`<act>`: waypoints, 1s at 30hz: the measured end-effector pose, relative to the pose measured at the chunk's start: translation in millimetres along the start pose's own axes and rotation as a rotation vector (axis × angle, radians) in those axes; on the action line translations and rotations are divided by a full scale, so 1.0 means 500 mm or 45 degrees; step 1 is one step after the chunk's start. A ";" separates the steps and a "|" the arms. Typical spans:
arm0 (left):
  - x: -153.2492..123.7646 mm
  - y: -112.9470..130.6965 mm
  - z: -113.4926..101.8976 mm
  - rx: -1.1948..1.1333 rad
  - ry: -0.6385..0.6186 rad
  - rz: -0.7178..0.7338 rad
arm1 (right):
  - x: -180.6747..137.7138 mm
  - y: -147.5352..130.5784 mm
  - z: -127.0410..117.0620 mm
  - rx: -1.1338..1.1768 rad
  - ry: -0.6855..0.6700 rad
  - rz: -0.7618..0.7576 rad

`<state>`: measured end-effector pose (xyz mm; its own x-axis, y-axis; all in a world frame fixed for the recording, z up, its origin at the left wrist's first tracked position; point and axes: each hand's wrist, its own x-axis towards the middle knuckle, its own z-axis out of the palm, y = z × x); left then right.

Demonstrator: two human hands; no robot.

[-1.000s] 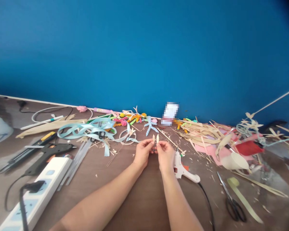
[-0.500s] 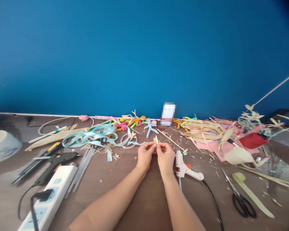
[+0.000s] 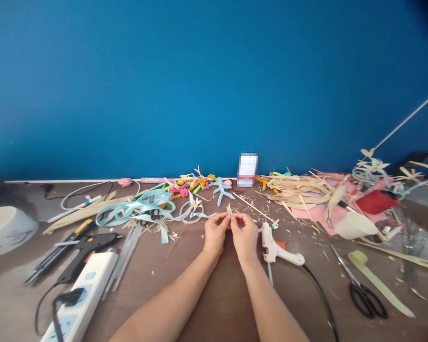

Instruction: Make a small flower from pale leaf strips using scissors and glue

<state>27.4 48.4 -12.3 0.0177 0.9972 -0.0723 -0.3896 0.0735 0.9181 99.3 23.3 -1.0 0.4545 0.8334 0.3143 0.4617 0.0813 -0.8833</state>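
Between the fingertips of both hands is a small pale straw-coloured piece, pointed at the top like a petal or leaf strip. My left hand pinches it from the left and my right hand from the right, the fingertips touching. Its lower part is hidden by the fingers. Just right of my right hand lies a white glue gun with an orange trigger. A light-blue fuzzy pipe-cleaner figure lies beyond the hands.
On the left are a power strip, a black glue gun, clear glue sticks, a white bowl and blue ribbon. Scissors, yellow-green ribbon and dried husk strips lie right. A blue wall stands behind.
The camera view has tilted and shifted slightly. Both hands stay together on the pale piece, which now shows a narrower tip above the fingers.
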 end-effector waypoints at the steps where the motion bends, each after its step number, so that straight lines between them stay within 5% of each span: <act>1: -0.001 0.001 0.001 0.003 -0.002 0.000 | 0.000 0.000 -0.001 -0.011 0.000 -0.011; 20: -0.003 0.000 0.003 -0.039 0.010 0.047 | 0.002 -0.004 -0.009 -0.212 0.023 -0.345; 30: 0.000 -0.004 0.001 0.041 -0.017 0.107 | 0.006 -0.009 -0.015 -0.321 0.006 -0.371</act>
<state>28.8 48.3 -13.9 -0.0013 0.9999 0.0102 -0.3604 -0.0100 0.9328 104.2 21.2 6.5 0.2798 0.7929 0.5413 0.7446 0.1767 -0.6437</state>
